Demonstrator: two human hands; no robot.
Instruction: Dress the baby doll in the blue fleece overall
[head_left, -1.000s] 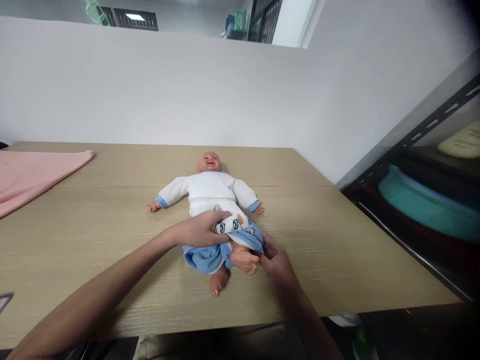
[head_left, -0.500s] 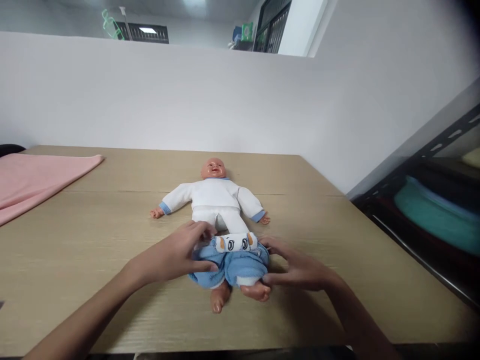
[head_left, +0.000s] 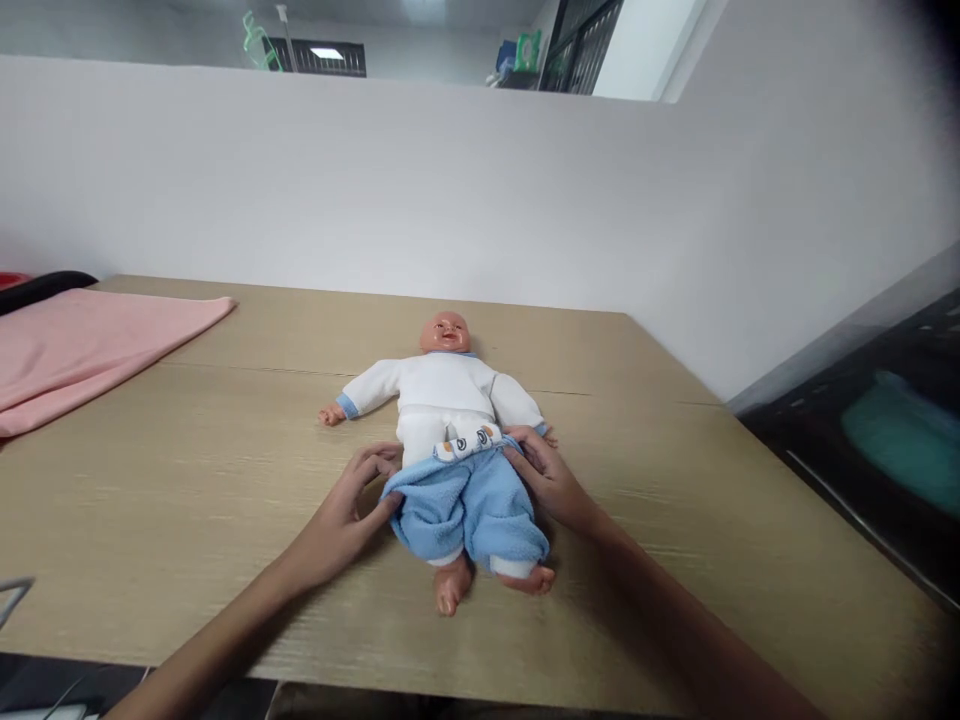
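A baby doll (head_left: 446, 385) lies on its back, head away from me, in a white top with blue cuffs. Blue fleece trousers (head_left: 469, 505) cover its legs, with both feet poking out at the bottom. Their waistband, printed with a cartoon face, reaches the upper thighs and sits higher on the right side. My left hand (head_left: 356, 515) pinches the waistband's left edge between thumb and fingers. At the right side of the waistband, my right hand (head_left: 546, 478) grips the fabric near the doll's hip.
The doll rests on a wooden table (head_left: 262, 480). A pink cloth (head_left: 97, 340) lies at the far left, beside a black curved object (head_left: 49, 290). A white wall (head_left: 375, 190) rises behind the table. To the right stands a dark rack (head_left: 817, 430) holding a teal item.
Both hands have drawn the trousers up the doll's legs, the right side further than the left. The bunched fabric has stretched out. The camera view has shifted slightly left.
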